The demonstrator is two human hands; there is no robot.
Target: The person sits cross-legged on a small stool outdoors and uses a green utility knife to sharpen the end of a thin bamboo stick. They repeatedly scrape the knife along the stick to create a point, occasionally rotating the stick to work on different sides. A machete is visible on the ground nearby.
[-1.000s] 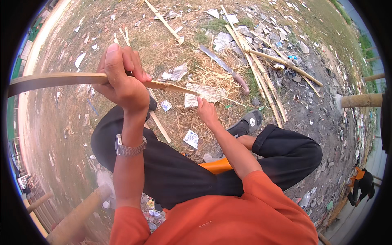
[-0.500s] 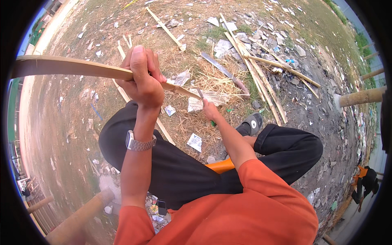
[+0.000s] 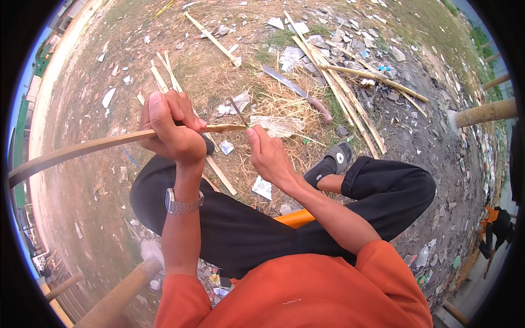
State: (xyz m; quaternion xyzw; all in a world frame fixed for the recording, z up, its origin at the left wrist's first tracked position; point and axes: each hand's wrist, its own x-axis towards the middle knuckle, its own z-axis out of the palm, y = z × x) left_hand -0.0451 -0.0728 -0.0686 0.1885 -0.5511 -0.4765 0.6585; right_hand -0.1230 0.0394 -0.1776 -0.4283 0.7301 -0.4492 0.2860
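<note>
My left hand [image 3: 179,131], with a metal watch on the wrist, is closed around a long bamboo strip [image 3: 90,145]. The strip bends away to the left rim of the view, and its short end sticks out to the right of my fist. My right hand [image 3: 272,157] is closed on a small knife [image 3: 237,111]. Its narrow blade points up and to the left, touching or just beside the strip's short end. The knife's handle is hidden inside my fingers. Beyond my hands, a large machete [image 3: 290,85] lies on a heap of pale shavings [image 3: 298,112].
Several bamboo strips [image 3: 342,93] lie crossed at the far right, and others [image 3: 219,172] lie by my left knee. Rubble and paper scraps litter the ground. Bamboo poles [image 3: 486,112] stand at the right, with another person [image 3: 496,229] beyond. I sit on something orange [image 3: 295,218].
My left hand has come lower, levelling the strip's short end. My right hand has drawn nearer to me and left, closer to my left hand. The knife blade now shows more clearly.
</note>
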